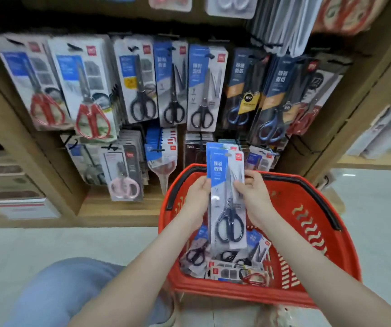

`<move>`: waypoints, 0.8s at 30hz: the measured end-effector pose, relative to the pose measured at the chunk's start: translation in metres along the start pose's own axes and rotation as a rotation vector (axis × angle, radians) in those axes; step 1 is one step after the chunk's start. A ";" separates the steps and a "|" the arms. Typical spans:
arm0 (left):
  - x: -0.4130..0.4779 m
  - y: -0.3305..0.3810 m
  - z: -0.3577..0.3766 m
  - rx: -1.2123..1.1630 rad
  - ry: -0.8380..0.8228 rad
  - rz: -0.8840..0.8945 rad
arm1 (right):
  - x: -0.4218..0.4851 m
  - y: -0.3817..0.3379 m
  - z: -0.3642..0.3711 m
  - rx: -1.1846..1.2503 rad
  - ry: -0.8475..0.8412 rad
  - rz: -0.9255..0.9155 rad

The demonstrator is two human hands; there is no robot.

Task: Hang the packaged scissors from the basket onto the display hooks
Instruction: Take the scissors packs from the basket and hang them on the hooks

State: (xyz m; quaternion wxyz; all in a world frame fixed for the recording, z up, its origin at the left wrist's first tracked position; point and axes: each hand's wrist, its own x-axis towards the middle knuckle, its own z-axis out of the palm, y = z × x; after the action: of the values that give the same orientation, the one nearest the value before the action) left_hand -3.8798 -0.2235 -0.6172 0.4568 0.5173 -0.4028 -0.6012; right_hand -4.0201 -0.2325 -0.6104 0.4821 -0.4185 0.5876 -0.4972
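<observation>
**Scissors pack held above the basket**

Below the 2 grips, more scissors packs [225,263] lie in the red basket [319,232]. The left grip [198,194] pinches the left edge of the upright black-handled packaged scissors [227,201]. The right grip [253,194] curls round its right edge. Beyond the grips, matching packs [202,90] hang on display hooks [210,55].

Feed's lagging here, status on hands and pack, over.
Left hand and right hand grip scissors pack, upright over red basket. Not yet hung. Nothing blocking.

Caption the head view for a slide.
Left hand and right hand hold a scissors pack above the red basket, before the display.
</observation>
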 end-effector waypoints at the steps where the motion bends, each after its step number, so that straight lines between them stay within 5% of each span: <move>1: -0.006 0.008 -0.002 -0.011 0.014 0.027 | -0.002 -0.005 0.007 -0.010 0.026 -0.022; 8: -0.038 0.050 -0.021 0.094 0.038 0.239 | -0.019 -0.043 0.051 -0.004 0.064 -0.139; 17: -0.012 0.102 -0.047 0.157 0.067 0.401 | -0.013 -0.110 0.066 0.039 -0.174 -0.364; 24: 0.023 0.148 -0.033 0.232 0.056 0.558 | 0.026 -0.145 0.074 -0.116 -0.173 -0.618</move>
State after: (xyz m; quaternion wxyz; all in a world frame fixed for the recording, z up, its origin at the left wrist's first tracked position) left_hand -3.8285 -0.2844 -0.4863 0.5530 0.4517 -0.5826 -0.3882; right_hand -3.9500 -0.2939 -0.4742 0.3317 -0.6445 0.4171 -0.5482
